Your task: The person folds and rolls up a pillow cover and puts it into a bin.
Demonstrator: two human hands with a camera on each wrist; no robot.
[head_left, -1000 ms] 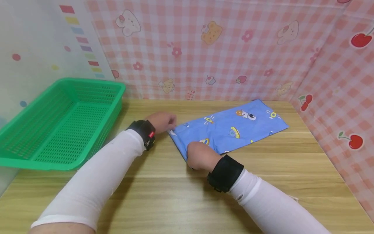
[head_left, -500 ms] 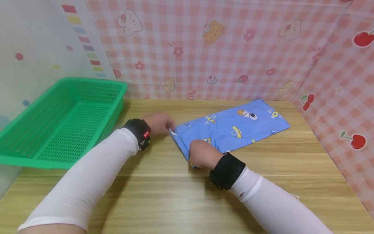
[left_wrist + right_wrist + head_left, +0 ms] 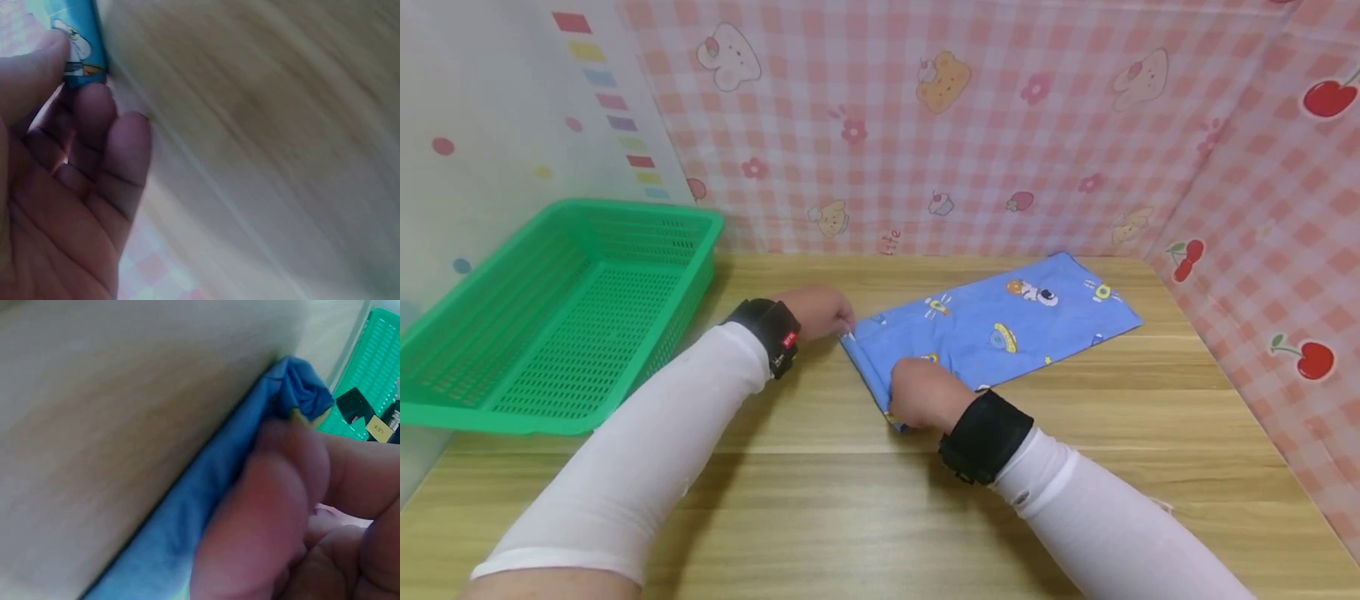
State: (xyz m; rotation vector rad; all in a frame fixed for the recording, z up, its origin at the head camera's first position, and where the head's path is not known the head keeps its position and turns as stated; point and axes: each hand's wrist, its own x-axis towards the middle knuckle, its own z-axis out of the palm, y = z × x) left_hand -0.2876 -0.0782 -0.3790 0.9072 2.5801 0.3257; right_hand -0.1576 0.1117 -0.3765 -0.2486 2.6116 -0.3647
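On table (image 3: 820, 517) — blue cloth (image 3: 973, 321) | left hand (image 3: 816, 311), right hand (image 3: 927, 395) pinch rolled end (image 3: 871, 371)

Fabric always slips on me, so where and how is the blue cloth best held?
Probably by both ends of its rolled left edge, the left hand coming from the left at the far end, the right hand from the near side at the near end. The rest of the blue cloth lies mostly flat, but the roll is thicker and likely easier to pinch.

Blue space-print cloth (image 3: 970, 325) lies mostly flat; left end rolled.
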